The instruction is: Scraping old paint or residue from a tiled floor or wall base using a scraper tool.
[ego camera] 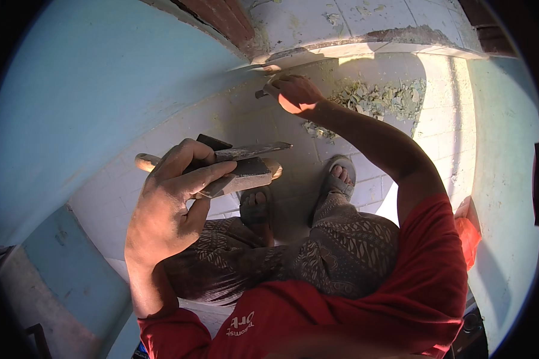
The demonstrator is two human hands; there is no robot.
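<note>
My left hand (175, 193) is raised over the floor, closed around several tools. Among them are a block wrapped in dark abrasive paper (251, 172), a narrow metal blade (256, 151) and a tool with a rounded wooden handle (146, 162); which parts join under the fingers cannot be told. At the foot of the blue wall, near the raised step, my right hand (296, 92) grips a small dark tool (261, 94), whose end shows beside the fingers. The rest of that tool is hidden. Paint flakes (377, 98) lie in a heap on the tiled floor right of this hand.
A blue wall (94, 89) rises on the left and a pale green wall (498, 134) on the right. The tiled step (413, 46) crosses the far side, by a brown wooden frame (227, 22). My sandalled feet stand on the tiles; an orange bag (468, 240) is at the right.
</note>
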